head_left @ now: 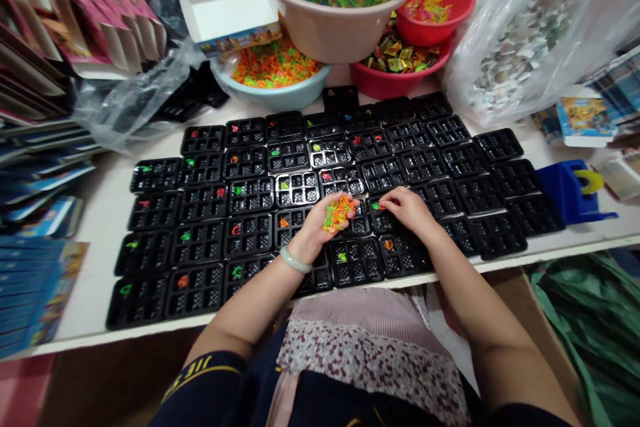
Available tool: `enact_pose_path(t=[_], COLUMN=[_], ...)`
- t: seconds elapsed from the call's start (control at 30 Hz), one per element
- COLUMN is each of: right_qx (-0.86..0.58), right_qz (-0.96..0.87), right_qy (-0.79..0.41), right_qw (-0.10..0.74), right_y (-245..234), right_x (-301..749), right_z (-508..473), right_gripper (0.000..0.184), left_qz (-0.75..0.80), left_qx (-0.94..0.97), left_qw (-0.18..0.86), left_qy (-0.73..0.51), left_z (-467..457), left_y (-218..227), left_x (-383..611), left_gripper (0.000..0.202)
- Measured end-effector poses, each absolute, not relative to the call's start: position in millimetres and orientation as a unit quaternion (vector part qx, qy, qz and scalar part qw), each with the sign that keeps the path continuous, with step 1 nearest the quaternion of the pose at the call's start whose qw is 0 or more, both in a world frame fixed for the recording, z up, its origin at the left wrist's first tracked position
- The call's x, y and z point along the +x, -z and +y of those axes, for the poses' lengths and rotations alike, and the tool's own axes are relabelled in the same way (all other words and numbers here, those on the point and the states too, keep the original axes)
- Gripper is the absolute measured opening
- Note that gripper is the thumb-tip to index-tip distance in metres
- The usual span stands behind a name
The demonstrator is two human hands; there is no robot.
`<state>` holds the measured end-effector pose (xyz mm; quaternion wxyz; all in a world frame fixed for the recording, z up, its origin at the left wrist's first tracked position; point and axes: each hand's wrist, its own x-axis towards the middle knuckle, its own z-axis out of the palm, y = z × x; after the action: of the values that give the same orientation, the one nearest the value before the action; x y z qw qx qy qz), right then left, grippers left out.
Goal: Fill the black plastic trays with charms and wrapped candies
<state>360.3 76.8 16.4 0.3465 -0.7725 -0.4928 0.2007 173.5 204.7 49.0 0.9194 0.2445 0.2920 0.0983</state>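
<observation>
many small plastic pieces (338, 215) filled the cupped left hand (316, 221)
they looked light, best held by edges; the right hand's (407, 210) grip pinched a red piece (383, 205) at a tray (382, 223).

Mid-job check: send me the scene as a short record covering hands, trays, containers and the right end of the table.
Left hand: cupped, palm up, holding small colored pieces
Right hand: fingers together, at a black tray near the left hand
Trays: black compartment trays in rows; many show one small piece
Containers: blue basin, beige basin and red bowl behind the trays, all holding colored pieces
Right end: blue tape dispenser beside the trays
</observation>
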Motion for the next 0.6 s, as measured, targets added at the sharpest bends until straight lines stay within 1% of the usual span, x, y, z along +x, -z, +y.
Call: enact_pose_path(t=[0.1,0.17,0.23,0.3,0.37,0.43,0.5,0.6], right_qx=[-0.756,-0.764,-0.786,-0.81,-0.824,-0.826,-0.807,-0.715], right_qz=[-0.471,-0.464,-0.468,-0.473,-0.483,-0.488,-0.491,-0.528], right_qy=[-0.214,-0.177,-0.128,-0.102,-0.102,-0.104,-0.103,-0.156], right_qw=[0.4,0.412,0.383,0.331,0.279,0.263,0.31,0.43], right_y=[-22,-29,-37,-42,-45,-46,-48,-55], right_x=[369,375,381,386,388,387,380,364], right_z=[88,106,128,150,164,169,162,138], right_gripper=[0.011,0.013,0.014,0.014,0.013,0.013,0.016,0.023], left_qz=[0.294,0.293,0.294,0.298,0.302,0.303,0.305,0.309], left_qx=[0.243,0.249,0.255,0.256,0.253,0.25,0.25,0.267], left_qw=[0.919,0.918,0.916,0.914,0.913,0.914,0.913,0.906], left_qy=[-0.098,-0.1,-0.101,-0.103,-0.103,-0.106,-0.106,-0.108], left_z=[206,206,207,208,210,212,213,212], left_y=[-49,-51,-53,-55,-57,-59,-60,-61], left_x=[176,180,184,188,189,190,191,198], left_gripper=[0.014,0.015,0.016,0.017,0.018,0.018,0.018,0.016])
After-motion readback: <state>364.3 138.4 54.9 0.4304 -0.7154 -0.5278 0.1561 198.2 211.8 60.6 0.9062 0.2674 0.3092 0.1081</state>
